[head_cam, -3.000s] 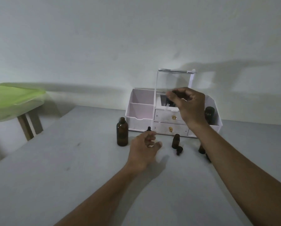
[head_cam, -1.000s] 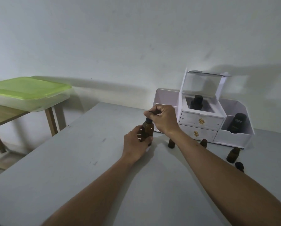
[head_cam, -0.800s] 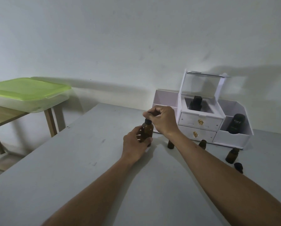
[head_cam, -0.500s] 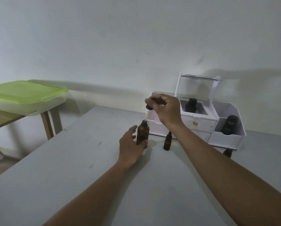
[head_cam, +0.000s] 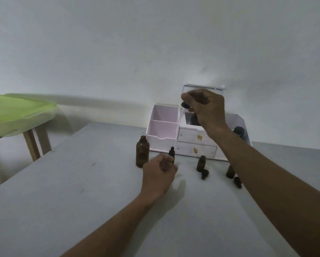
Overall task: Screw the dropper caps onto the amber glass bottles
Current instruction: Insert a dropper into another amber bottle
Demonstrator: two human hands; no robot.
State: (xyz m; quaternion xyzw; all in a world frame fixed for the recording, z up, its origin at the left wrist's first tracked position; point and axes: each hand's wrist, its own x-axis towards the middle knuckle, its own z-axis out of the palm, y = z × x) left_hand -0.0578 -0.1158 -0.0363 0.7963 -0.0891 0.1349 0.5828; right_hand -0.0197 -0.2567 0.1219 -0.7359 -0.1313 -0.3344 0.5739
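My right hand [head_cam: 205, 108] is raised in front of the white organiser [head_cam: 163, 127] and pinches a black dropper cap [head_cam: 185, 105] whose glass pipette hangs down. The large amber bottle [head_cam: 142, 153] stands uncapped on the grey table [head_cam: 81, 182]. Just right of it, my left hand [head_cam: 160, 173] curls round the body of a small capped bottle [head_cam: 172, 152]; only the bottle's top shows. Another small bottle [head_cam: 201, 163] stands open with a loose cap [head_cam: 204, 173] lying beside it. A third small bottle [head_cam: 229, 172] and a cap [head_cam: 237, 182] sit half hidden by my right forearm.
The organiser has two drawers with gold knobs, an open clear lid and a dark bottle [head_cam: 239, 130] in its right compartment. A green-lidded plastic box [head_cam: 16, 112] rests on a wooden table at the left. The wall is close behind.
My right hand has lifted the dropper cap away from the large bottle, up toward the organiser. My left hand has let go of the large bottle and moved right to the small capped one.
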